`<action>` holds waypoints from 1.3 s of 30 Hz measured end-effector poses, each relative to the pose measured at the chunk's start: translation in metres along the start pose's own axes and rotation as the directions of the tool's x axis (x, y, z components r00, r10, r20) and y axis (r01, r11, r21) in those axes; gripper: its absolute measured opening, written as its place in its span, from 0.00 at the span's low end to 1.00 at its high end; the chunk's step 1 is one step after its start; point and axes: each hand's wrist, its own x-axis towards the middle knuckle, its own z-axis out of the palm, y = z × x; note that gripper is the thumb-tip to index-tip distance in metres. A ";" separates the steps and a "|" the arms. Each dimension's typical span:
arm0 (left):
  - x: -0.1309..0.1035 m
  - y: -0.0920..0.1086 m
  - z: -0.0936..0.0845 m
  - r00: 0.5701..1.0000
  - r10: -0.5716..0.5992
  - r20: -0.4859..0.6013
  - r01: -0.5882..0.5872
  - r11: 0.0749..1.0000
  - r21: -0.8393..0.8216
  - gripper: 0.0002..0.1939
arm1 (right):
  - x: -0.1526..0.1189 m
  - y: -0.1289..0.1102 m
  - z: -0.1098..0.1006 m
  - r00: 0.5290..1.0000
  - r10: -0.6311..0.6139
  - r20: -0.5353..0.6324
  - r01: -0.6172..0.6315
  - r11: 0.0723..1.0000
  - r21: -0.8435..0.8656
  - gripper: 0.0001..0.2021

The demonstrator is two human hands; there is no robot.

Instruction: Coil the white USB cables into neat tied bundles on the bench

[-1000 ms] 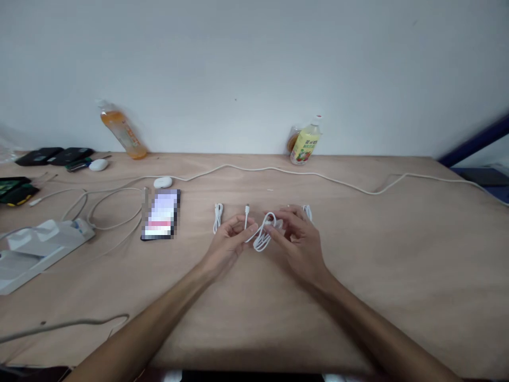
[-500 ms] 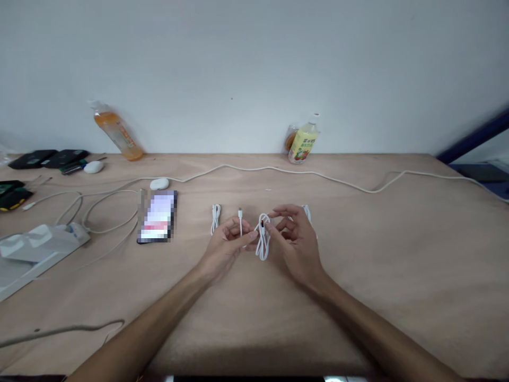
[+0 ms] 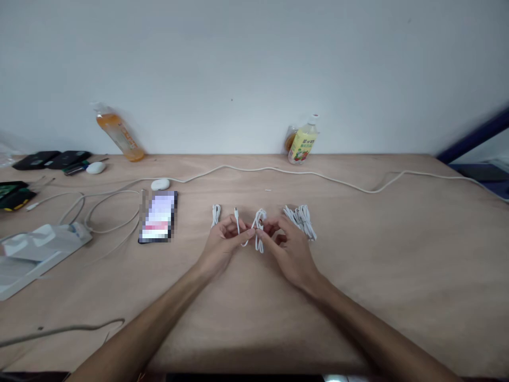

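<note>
A coiled white charging cable [image 3: 260,245] is pinched between my two hands above the middle of the table. My left hand [image 3: 225,241] grips it between thumb and fingers, and one loose end with its plug stands up beside those fingers. From the other side, my right hand [image 3: 288,246] closes its thumb and fingers on the coil; a small dark piece shows near the fingertips. Behind my left hand lies a bundled white cable [image 3: 216,214], partly hidden. A pile of several white cables [image 3: 302,220] rests just beyond my right hand.
Left of my hands lie a phone [image 3: 159,217], a white earbud case [image 3: 160,184] and a white power strip [image 3: 43,254] with loose cords. An orange drink bottle [image 3: 119,132] and a yellow-labelled bottle [image 3: 303,142] lean on the wall. A long cord [image 3: 270,168] crosses the table.
My right hand has moved slightly left and down, its fingers now curled closer to the coil. The cable pile behind it shows more fully. The raised plug has tilted left.
</note>
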 end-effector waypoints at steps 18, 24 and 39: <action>0.000 0.000 -0.002 0.997 0.073 0.005 -0.073 0.992 0.106 0.19 | 0.009 -0.005 -0.004 0.961 0.202 0.191 -0.269 0.848 0.456 0.24; 0.000 0.003 0.001 0.996 0.085 -0.039 -0.084 0.996 0.025 0.22 | 0.013 -0.004 -0.006 0.919 0.344 0.190 -0.388 0.714 0.583 0.26; 0.002 0.007 0.000 0.997 0.082 0.007 -0.082 0.996 -0.038 0.21 | 0.013 0.005 -0.005 0.976 0.196 0.093 -0.217 0.888 0.407 0.22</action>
